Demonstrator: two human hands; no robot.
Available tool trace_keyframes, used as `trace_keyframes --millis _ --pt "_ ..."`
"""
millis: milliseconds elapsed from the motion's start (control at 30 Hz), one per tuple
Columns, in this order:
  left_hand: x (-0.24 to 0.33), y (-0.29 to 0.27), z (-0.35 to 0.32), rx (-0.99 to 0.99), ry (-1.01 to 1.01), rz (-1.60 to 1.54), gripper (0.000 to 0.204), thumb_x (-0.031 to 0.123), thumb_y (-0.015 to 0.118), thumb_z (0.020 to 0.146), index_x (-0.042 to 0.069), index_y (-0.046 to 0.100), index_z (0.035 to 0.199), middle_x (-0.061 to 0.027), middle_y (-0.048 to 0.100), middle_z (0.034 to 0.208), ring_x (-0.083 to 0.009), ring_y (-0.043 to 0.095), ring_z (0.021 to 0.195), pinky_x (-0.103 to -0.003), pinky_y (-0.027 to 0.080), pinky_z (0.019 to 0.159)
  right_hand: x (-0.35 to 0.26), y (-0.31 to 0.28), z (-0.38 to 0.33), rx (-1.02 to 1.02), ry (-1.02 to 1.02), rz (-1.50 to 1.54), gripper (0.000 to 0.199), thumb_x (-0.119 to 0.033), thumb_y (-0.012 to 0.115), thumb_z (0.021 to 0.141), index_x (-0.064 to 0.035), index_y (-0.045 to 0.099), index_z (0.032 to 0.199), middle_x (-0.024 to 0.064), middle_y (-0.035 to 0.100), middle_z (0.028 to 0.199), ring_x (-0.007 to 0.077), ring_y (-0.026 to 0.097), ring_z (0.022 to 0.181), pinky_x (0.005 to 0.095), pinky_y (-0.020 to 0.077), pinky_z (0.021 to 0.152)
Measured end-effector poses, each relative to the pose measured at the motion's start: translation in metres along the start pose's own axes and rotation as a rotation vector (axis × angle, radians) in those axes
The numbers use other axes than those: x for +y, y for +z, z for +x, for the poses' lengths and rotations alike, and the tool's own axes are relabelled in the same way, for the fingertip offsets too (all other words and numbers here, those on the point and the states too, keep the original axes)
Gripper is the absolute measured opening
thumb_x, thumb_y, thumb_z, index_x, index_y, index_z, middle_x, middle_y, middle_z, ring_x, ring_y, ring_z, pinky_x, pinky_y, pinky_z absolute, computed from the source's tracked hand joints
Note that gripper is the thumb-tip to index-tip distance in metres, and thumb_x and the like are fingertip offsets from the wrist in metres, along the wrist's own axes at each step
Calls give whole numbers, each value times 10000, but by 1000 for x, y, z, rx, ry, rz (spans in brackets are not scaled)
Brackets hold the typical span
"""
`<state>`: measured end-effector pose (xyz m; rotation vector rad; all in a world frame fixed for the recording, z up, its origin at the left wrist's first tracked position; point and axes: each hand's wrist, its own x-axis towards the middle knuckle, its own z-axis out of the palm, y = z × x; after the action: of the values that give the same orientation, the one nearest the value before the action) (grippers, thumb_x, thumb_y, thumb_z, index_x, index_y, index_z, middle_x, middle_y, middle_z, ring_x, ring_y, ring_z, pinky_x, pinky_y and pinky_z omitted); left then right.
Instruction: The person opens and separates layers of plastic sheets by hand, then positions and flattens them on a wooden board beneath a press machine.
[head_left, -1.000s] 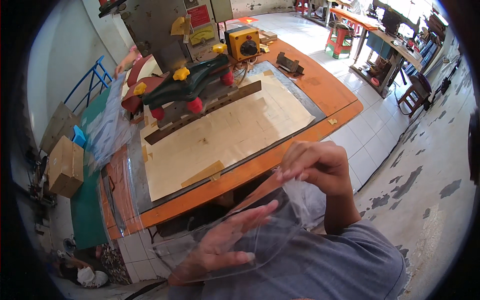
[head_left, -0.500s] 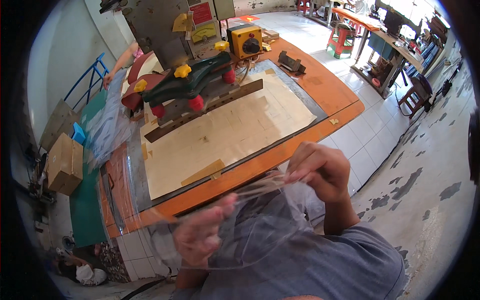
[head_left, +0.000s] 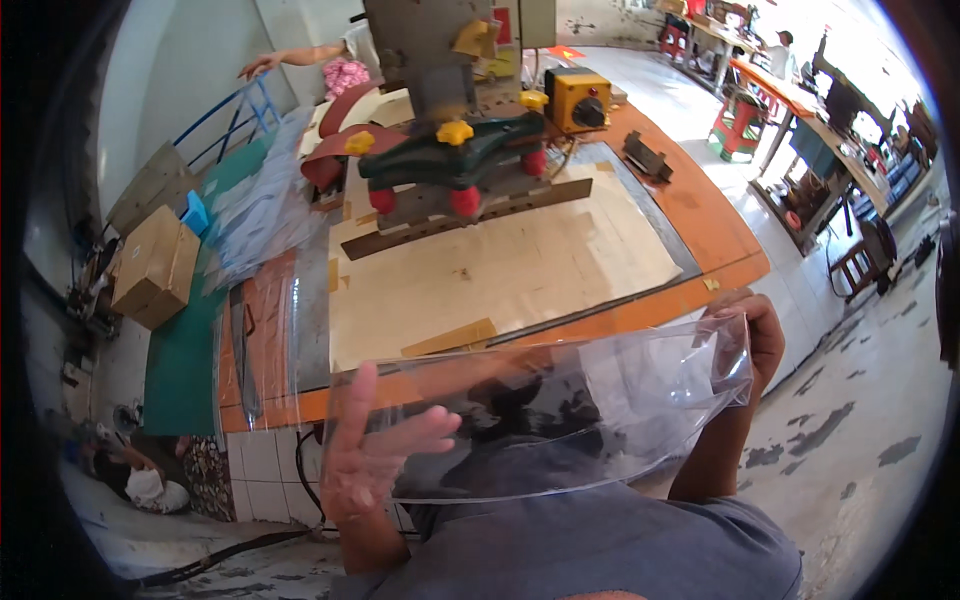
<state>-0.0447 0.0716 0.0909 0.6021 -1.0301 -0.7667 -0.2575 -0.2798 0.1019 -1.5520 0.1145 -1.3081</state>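
A clear plastic sheet (head_left: pixel 560 410) is being held up between the two hands, in front of the chest and just off the near edge of the orange worktable (head_left: pixel 700 210). It is being pinched at its right end by the right hand (head_left: pixel 755 335), whose fingers are closed on that corner, while the left hand (head_left: pixel 375 455) is lying open and flat behind the left end, fingers spread, so that the sheet is being steadied rather than gripped there. The sheet is being kept stretched and slightly bowed, probably so that the limp film is not folding on itself.

On the table, a pale board (head_left: pixel 500 270) is lying across the middle, with a strip of tan tape (head_left: pixel 450 338) near its front edge. At the far edge a press machine (head_left: pixel 450 150) with a dark green head and yellow and red knobs is standing over the board, and a yellow switch box (head_left: pixel 578 100) is set just beside it. A stack of clear sheets (head_left: pixel 262 215) is resting near the table's left edge, with cardboard boxes (head_left: pixel 155 265) further left. Another person's arm (head_left: pixel 300 58) is reaching in beyond the far left corner. The machine head is overhanging the board's far part, so only the near part is being left open.
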Motion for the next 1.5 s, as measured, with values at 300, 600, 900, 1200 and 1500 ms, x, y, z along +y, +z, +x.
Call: trace_keyframes --millis 300,600,900,1200,1500 --pt "3 35 -1 95 -208 129 1133 272 862 838 -48 149 1658 -350 482 1541 -416 430 1505 -539 296 1231 6 8 9 237 -6 -111 182 -139 710 1003 -10 607 924 66 620 858 125 593 710 257 487 617" --pt "-14 31 6 156 -248 363 586 183 697 1011 -36 465 1503 -211 715 1328 -286 645 1307 -435 428 1156 6 12 12 301 2 -129 108 -104 656 1003 -49 592 935 19 606 847 68 569 710 205 454 623" --pt "0 40 39 491 205 672 373 205 578 1086 -55 540 1351 -256 766 913 -336 784 887 -324 627 669 -1 20 14 86 168 -88 129 -108 597 1058 13 637 1038 68 671 920 124 629 832 271 498 750" --pt "-4 55 79 93 35 1114 363 86 631 1043 -38 546 1374 -153 805 1020 -258 787 977 -351 576 945 -32 34 18 -154 -83 -180 412 -361 696 989 47 672 1035 141 689 926 213 630 852 336 486 797" --pt "-18 62 88 2 48 1104 406 57 669 1017 -21 505 1380 -158 787 1145 -279 759 1114 -390 562 997 -52 63 21 -497 -293 -522 374 -300 945 663 -91 773 921 54 706 868 236 694 824 347 536 707"
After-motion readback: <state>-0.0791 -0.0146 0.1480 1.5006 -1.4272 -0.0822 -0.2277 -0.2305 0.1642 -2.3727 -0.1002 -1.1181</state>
